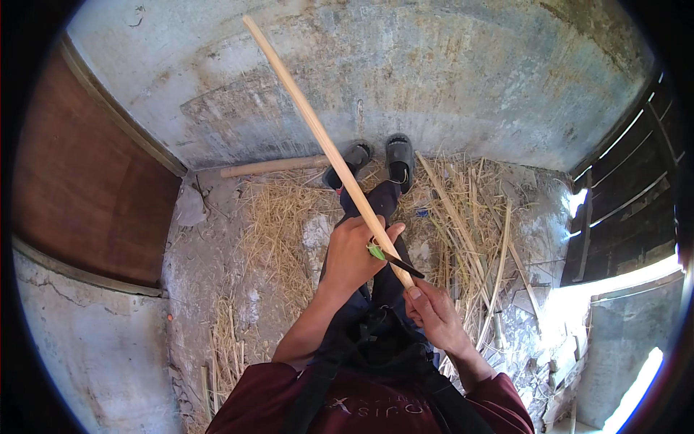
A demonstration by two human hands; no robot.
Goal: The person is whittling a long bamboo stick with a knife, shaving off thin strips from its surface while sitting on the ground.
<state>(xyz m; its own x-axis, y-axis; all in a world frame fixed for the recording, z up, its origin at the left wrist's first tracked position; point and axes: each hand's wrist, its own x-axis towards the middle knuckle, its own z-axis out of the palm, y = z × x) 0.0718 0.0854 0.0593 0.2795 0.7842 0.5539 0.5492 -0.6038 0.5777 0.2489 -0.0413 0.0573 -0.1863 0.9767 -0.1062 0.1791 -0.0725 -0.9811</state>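
A long, pale wooden strip (318, 130) slants from the far left down to my lap. Around its near end my right hand (434, 315) is closed, thumb on top. Further up, my left hand (354, 253) is closed on a knife with a green handle (376, 251). The left thumb lies along the strip. The dark knife blade (406, 267) crosses over the strip, pointing right toward my right hand. Most of the handle is hidden in my left fingers.
Straw-like shavings (278, 224) and long split strips (463, 231) litter the floor. A round pole (275, 166) lies along the base of the stained wall (434, 87) ahead. A brown panel (94, 173) stands left, dark slatted boards (622, 195) right. My shoes (399, 155) are near the wall.
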